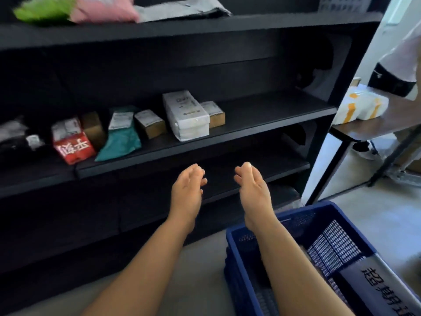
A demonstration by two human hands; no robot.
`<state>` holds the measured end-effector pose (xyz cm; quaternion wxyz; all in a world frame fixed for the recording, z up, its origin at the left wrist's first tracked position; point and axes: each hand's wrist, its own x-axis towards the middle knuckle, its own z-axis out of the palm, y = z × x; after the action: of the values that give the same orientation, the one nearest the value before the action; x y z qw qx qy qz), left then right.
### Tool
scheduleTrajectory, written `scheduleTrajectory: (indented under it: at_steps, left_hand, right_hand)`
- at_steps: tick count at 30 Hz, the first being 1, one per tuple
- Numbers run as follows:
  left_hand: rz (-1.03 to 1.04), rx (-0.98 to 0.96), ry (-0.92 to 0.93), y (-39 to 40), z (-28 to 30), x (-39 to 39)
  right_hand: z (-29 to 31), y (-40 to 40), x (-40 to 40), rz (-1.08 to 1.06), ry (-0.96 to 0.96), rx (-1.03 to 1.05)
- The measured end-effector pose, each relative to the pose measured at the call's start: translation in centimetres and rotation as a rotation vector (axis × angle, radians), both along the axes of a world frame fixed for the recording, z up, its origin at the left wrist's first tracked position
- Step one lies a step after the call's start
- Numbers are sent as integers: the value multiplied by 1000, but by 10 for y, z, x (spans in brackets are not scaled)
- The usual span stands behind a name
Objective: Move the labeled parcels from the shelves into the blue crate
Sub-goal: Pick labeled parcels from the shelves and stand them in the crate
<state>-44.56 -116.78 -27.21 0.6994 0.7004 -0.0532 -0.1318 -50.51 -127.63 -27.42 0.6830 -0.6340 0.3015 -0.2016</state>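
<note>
The black shelf unit point(227, 26) fills most of the view, and everything else is placed from it. At its foot, toward the right end, the blue crate point(303, 218) sits on the floor with a grey bag printed in black characters point(385, 283) lying inside. Beyond the unit's right side stands a dark table point(350, 131) carrying a white-and-yellow package point(362, 108).

On the unit's middle board, a tall white labeled parcel point(185, 116) lies near the centre, a small brown box point(214, 114) touching its right side. Left of it come another labeled brown box point(149, 123), a teal mailer point(121, 135), a red labeled box point(71, 142) and a dark wrapped bundle point(13, 140). On the top board rest green point(43, 10), pink point(104, 8) and grey point(182, 6) bags.

In front of the lower boards, the left hand point(188, 188) and right hand point(249, 184) hover side by side, apart, palms facing each other, fingers loosely curved, both holding nothing.
</note>
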Motion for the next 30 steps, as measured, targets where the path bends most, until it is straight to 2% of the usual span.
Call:
scheduleTrajectory:
  at_steps: [7,16,30]
  left_hand:
    - [213,-74,20,119,17,59]
    - [390,-125,-2,268,26,119]
    - [717,-135,-63,463,33,156]
  right_hand:
    - [20,115,81,203,-14,-46]
    - [31,261,164,394,-54,-49]
    - [38,468,245,736,-93,-14]
